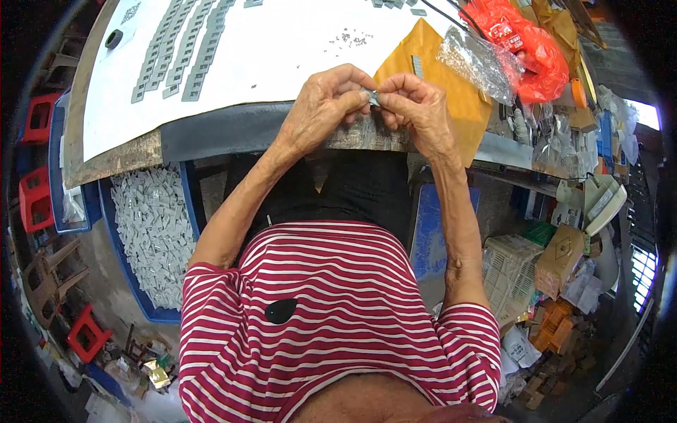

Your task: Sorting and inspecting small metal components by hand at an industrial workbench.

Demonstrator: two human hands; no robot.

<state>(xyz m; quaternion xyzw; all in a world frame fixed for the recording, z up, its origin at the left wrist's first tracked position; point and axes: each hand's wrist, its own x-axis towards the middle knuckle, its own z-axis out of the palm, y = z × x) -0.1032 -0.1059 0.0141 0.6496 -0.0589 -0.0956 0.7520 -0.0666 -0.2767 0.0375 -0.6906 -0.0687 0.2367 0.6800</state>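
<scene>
At the table's front edge, my left hand [328, 106] and my right hand [421, 113] meet with fingertips pinched on one small grey plastic piece [374, 98]. Most of that piece is covered by the fingers, so its exact shape does not show. To the left on a white sheet [271, 53] lie several long rows of flat grey pieces [201, 67] with small square openings. Beyond my hands is a scatter of tiny dark parts [349, 40]. A short grey strip [417, 66] rests on brown paper [451, 106] just past my right hand.
A clear plastic bag [478, 65] and a red plastic bag [539, 63] lie at the table's right. A black ring [113, 39] sits far left. Below the table, a blue bin [127, 282] holds many grey pieces. Crates and a cardboard box [560, 261] stand at right, red stools [88, 333] at left.
</scene>
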